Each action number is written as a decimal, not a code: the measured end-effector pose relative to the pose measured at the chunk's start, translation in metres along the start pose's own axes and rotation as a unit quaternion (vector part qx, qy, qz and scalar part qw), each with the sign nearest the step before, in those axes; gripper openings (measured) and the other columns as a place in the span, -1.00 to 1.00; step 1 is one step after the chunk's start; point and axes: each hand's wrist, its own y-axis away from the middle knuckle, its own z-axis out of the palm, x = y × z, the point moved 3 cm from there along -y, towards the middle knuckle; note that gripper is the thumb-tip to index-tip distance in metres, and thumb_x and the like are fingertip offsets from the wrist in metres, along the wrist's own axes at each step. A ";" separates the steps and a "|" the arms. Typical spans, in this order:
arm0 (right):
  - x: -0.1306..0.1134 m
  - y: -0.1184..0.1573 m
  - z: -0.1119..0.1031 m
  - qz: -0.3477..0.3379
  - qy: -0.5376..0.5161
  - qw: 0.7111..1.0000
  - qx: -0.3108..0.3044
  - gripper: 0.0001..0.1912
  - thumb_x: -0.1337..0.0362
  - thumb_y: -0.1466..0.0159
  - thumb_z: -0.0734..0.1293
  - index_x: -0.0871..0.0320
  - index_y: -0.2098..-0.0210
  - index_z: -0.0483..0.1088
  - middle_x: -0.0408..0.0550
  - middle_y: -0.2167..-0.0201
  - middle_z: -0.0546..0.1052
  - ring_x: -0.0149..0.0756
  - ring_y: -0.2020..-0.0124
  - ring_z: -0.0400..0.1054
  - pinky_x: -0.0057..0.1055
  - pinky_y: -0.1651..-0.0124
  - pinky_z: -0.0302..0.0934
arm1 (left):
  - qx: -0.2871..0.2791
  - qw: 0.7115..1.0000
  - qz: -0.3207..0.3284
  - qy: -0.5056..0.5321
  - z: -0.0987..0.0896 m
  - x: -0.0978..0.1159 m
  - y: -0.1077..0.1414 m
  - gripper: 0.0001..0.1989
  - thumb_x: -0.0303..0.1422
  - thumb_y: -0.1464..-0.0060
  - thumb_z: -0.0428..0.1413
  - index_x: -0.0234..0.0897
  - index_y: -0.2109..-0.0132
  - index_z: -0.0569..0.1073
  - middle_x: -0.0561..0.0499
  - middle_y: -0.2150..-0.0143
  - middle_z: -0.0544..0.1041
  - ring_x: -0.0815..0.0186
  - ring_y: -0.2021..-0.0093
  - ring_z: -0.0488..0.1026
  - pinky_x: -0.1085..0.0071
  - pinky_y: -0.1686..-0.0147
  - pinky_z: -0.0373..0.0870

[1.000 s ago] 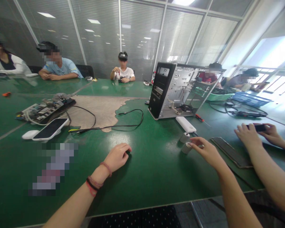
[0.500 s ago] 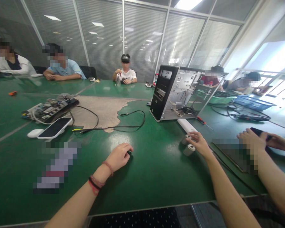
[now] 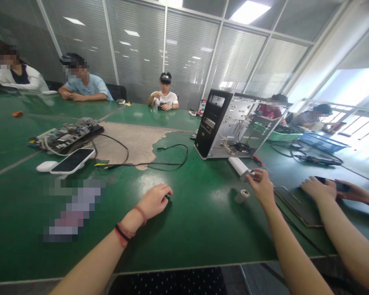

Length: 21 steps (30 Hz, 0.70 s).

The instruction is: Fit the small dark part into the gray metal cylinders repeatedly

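Observation:
My right hand [image 3: 261, 185] pinches a small pale cylinder [image 3: 246, 175] at the near end of a white elongated box [image 3: 237, 164]. A second pale cylinder [image 3: 242, 196] with a round metallic top stands on the green table [image 3: 184, 241], just left of my right wrist. My left hand [image 3: 156, 199] rests on the table with its fingers curled together; whether anything is under them is hidden. Bracelets circle my left wrist.
An open computer case [image 3: 213, 123] stands beyond my right hand, with a red screwdriver [image 3: 258, 160] beside it. Left lie a phone [image 3: 74, 160], a circuit assembly [image 3: 67, 137] and a black cable [image 3: 169, 164]. At right, another person's hands [image 3: 321, 190] hold a dark device.
My right hand has lifted its cylinder and moved it slightly right, away from the other cylinder. My left hand has stayed in place. The view has shifted slightly.

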 end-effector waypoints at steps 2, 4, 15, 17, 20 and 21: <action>-0.032 -0.007 -0.004 -0.022 -0.016 0.999 0.027 -0.47 -0.03 -0.07 0.34 0.14 0.08 0.24 0.05 0.27 0.50 -0.19 0.36 0.45 -0.18 0.22 0.36 | 0.000 1.000 0.002 0.000 0.001 0.000 0.000 -0.71 -0.64 0.09 -0.07 -0.27 0.25 0.40 -0.01 0.29 0.45 0.25 0.21 0.39 0.35 0.14 0.31; -0.070 -0.009 0.001 -0.045 -0.061 0.997 0.020 -0.50 0.02 -0.07 0.37 0.12 0.09 0.23 0.00 0.27 0.49 -0.22 0.33 0.44 -0.21 0.18 0.34 | -0.001 1.000 0.002 -0.001 0.001 0.000 0.000 -0.71 -0.64 0.09 -0.06 -0.27 0.25 0.40 -0.02 0.28 0.45 0.25 0.21 0.39 0.34 0.13 0.30; -0.208 0.100 0.135 -0.195 -0.214 0.913 -0.289 -0.70 0.20 -0.18 0.32 0.10 0.11 0.25 -0.05 0.22 0.44 -0.27 0.24 0.38 -0.31 0.12 0.26 | 0.017 0.997 -0.046 0.067 -0.003 0.000 -0.001 -0.74 -0.59 0.05 -0.04 -0.27 0.19 0.38 -0.03 0.23 0.49 0.23 0.19 0.43 0.33 0.15 0.32; -0.204 0.113 0.144 -0.178 -0.232 0.907 -0.303 -0.69 0.20 -0.18 0.31 0.09 0.10 0.24 -0.07 0.23 0.43 -0.29 0.25 0.38 -0.32 0.13 0.27 | 0.014 0.993 -0.059 0.098 -0.003 0.002 -0.002 -0.76 -0.58 0.04 -0.04 -0.27 0.21 0.37 -0.01 0.26 0.49 0.24 0.22 0.44 0.35 0.18 0.33; -0.196 0.121 0.146 -0.122 -0.285 0.897 -0.314 -0.69 0.21 -0.18 0.32 0.08 0.10 0.22 -0.09 0.25 0.43 -0.32 0.28 0.39 -0.36 0.18 0.29 | 0.007 0.981 -0.077 0.179 -0.002 0.006 -0.003 -0.76 -0.56 0.00 -0.02 -0.26 0.15 0.35 0.02 0.28 0.50 0.29 0.24 0.46 0.37 0.18 0.35; -0.194 0.122 0.145 -0.099 -0.304 0.893 -0.318 -0.68 0.21 -0.18 0.32 0.07 0.10 0.21 -0.09 0.26 0.43 -0.32 0.28 0.40 -0.37 0.19 0.30 | 0.006 0.974 -0.083 0.210 -0.001 0.007 -0.004 -0.75 -0.55 -0.01 -0.01 -0.27 0.14 0.35 0.02 0.28 0.51 0.30 0.25 0.47 0.37 0.17 0.35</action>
